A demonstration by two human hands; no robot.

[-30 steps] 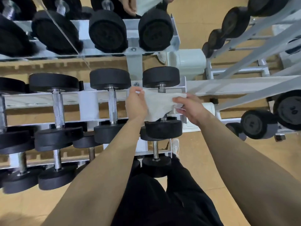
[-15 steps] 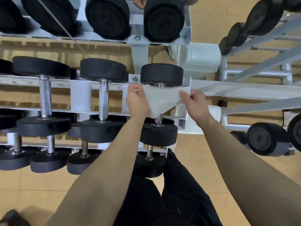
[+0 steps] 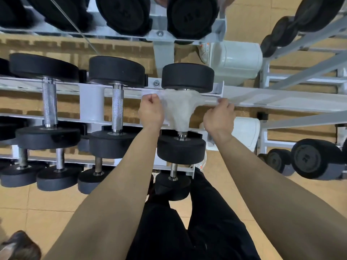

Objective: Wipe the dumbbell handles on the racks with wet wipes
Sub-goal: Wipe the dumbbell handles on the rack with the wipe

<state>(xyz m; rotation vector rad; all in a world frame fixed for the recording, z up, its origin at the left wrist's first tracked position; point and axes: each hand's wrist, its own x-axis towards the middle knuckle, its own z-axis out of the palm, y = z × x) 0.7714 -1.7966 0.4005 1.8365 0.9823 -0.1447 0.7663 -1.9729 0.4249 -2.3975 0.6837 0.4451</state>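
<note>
A white wet wipe [image 3: 179, 109] is draped over the handle of the rightmost dumbbell [image 3: 187, 76] on the white rack [image 3: 92, 105]. It hides nearly the whole handle; only a bit of chrome shows at the near end. My left hand [image 3: 151, 111] pinches the wipe's left corner. My right hand [image 3: 219, 117] pinches its right corner, and the wipe is stretched between them. Two more dumbbells [image 3: 117, 102] with bare knurled handles lie to the left on the same tier.
A lower tier holds several smaller dumbbells [image 3: 58, 177]. A mirror [image 3: 131, 15] behind the rack reflects it. A white canister [image 3: 236, 62] stands at the rack's right end. A second rack with dumbbells [image 3: 315, 158] stands to the right. My legs in black trousers [image 3: 197, 222] are below.
Both hands have slid the wipe up the handle toward the far dumbbell head and pulled its corners wider apart. The wipe now wraps tighter around the handle.
</note>
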